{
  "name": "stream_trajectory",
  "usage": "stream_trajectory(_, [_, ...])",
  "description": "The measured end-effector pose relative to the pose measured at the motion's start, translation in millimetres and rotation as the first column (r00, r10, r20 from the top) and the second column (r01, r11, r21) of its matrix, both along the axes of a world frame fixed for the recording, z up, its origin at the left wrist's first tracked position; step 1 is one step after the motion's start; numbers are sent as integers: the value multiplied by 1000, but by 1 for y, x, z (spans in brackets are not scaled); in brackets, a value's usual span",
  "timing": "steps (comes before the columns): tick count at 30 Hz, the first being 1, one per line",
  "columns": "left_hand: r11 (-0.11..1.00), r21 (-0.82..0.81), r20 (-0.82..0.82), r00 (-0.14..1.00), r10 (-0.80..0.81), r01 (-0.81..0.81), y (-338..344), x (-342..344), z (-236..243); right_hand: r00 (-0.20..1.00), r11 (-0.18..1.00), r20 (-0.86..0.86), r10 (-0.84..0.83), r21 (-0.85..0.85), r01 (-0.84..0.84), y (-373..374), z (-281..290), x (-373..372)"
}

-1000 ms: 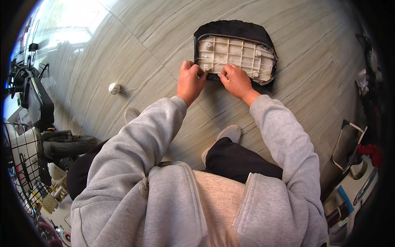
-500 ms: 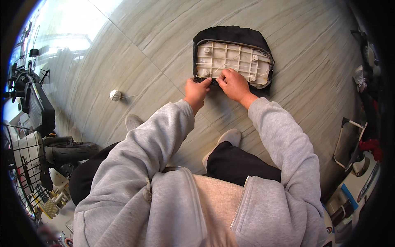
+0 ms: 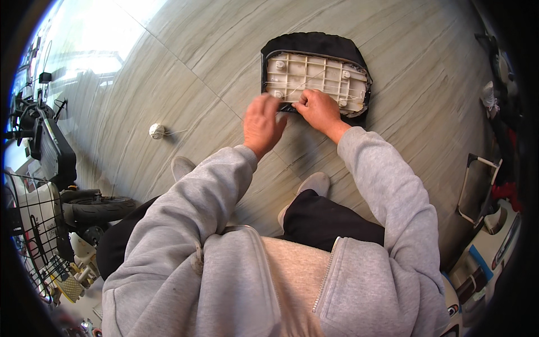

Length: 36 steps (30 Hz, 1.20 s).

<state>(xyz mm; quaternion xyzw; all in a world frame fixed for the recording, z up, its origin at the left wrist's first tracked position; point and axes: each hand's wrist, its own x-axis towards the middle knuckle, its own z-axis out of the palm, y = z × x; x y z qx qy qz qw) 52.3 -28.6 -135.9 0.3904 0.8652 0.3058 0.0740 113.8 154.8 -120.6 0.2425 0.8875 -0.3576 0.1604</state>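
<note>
Seat pan (image 3: 315,76): upturned on floor (image 3: 168,101), long axis crosswise ahead of you; your right hand (image 3: 320,109) pinches its near edge, left hand (image 3: 263,124) loose, just short.

An upturned black-covered seat with a ribbed white plastic underside (image 3: 315,74) lies on the grey tiled floor (image 3: 168,101). The right hand (image 3: 320,109) grips its near edge; the left hand (image 3: 263,123) hovers, blurred, just beside. A small white ball of string (image 3: 156,131) lies well apart.

Black-edged cream seat base (image 3: 314,78), grey-veined floor (image 3: 168,84)
</note>
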Motion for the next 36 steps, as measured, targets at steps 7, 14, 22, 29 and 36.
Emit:
stream_trajectory(7, [882, -219, -78, 894, -442, 417, -12, 6, -12, 993, 999, -113, -39, -35, 35, 6, -14, 2])
stream_trajectory(14, [862, -300, -43, 896, -441, 409, -11, 5, -12, 848, 888, -264, -460, -122, 444, 73, 0, 53])
stream_trajectory(22, [868, -288, -53, 898, -436, 405, -10, 4, -15, 946, 889, -191, -264, 332, 315, 51, -5, 149])
stream_trajectory(29, [872, -272, -63, 897, -438, 407, -10, 0, -16, 944, 912, -258, -208, 298, 282, 62, -19, 150])
stream_trajectory(36, [853, -297, -114, 871, -479, 430, -13, -6, -18, 872, 903, -340, -352, 121, 412, 97, -14, 152])
